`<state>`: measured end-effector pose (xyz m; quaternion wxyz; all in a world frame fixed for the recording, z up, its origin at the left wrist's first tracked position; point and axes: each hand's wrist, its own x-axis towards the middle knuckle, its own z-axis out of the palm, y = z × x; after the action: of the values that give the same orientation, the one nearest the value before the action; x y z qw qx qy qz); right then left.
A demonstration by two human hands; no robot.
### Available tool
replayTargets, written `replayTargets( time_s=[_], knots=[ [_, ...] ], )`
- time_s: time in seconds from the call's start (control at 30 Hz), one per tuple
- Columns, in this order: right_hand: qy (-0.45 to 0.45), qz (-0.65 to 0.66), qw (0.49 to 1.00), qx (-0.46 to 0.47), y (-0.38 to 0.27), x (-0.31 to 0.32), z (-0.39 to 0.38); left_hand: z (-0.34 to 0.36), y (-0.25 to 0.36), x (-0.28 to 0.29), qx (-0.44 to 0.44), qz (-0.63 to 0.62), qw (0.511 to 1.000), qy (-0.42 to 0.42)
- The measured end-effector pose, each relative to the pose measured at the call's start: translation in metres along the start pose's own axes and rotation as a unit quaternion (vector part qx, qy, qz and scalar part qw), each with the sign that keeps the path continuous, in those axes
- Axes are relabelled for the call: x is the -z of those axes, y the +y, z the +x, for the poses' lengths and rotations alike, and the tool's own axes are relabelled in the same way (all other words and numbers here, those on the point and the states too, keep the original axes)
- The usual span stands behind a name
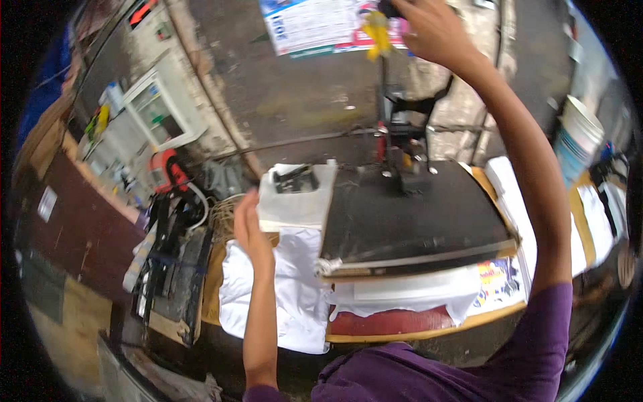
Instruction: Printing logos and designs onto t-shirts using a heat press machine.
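A heat press with a broad black upper plate stands in front of me, the plate lying low over white fabric on a red base. My right hand is raised high at the back, its fingers closed round the dark end of the press handle. Something yellow hangs by that handle. My left hand, fingers stretched out and slightly blurred, holds nothing. It is over the left side of the table, beside a spread white cloth and a stack of white sheets.
A small black object lies on the sheets. Left of the table are a red device, black machinery and a white-framed box. A white bucket stands at the right. Printed colourful paper lies by the press.
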<state>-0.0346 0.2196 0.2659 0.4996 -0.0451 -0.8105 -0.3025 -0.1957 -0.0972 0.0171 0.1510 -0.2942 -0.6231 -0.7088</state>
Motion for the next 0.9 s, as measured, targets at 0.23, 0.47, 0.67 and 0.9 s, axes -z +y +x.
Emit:
replayTargets(
  time_s=[0.23, 0.47, 0.67, 0.9],
  knots=[
    [-0.03, 0.019, 0.999, -0.013, -0.009, 0.003, 0.006, -0.18, -0.038, 0.019, -0.154, 0.224, 0.906, -0.325],
    [-0.048, 0.24, 0.965, -0.097, -0.161, 0.168, -0.138, -0.227, -0.042, 0.015, -0.343, 0.314, 0.794, -0.393],
    [-0.43, 0.369, 0.512, -0.646, -0.238, 0.209, -0.364, -0.221, -0.019, -0.019, -0.377, 0.211, 0.807, -0.402],
    [-0.25, 0.541, 0.235, -0.768, -0.242, 0.197, -0.396, -0.238, 0.002, -0.02, -0.386, 0.231, 0.8, -0.398]
  ],
)
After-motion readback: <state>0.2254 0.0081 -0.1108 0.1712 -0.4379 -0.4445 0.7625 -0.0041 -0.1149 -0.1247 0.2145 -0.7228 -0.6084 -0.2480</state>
